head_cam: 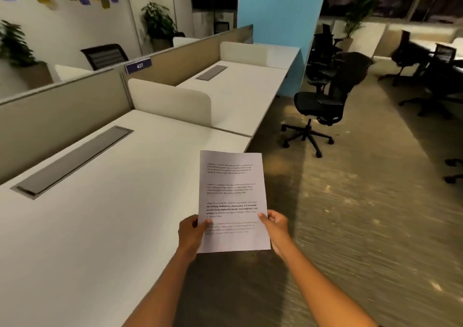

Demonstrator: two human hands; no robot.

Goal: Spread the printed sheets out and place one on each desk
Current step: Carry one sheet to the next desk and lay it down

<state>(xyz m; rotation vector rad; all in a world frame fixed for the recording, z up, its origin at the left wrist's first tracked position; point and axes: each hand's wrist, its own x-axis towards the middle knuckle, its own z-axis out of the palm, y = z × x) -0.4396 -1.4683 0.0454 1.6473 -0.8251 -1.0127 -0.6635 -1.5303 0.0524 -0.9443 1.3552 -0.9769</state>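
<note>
Person stands at the aisle edge of a row of white desks, both hands out in front. The left hand [191,231] and right hand [274,226] hold the printed sheets [233,201] by the lower side edges, thumbs on the printed face, the other fingers curled behind the paper and hidden. Both hands are clamped on the paper. The paper is held up in the air, just past the front corner of the near desk [100,226], over the carpet more than over the desktop. Only the top page shows; how many lie under it cannot be told from here.

Near desk: white top, a grey cable hatch [72,158] set along the back, a beige partition [60,116] behind. No sheet visible on it. Far desk [238,96], beyond a low white divider [172,101], also shows no sheet. A further white surface lies past that, by the blue pillar [280,26]; nothing seen on it either. A black office chair [323,103] stands in the aisle beside the far desk.

Judgement: the task looks to be at its start. Sheets are in hand but not fanned out, and none of the desks in view has one. Left to do: separate a page, lay it on the near desk, then go down the row.
</note>
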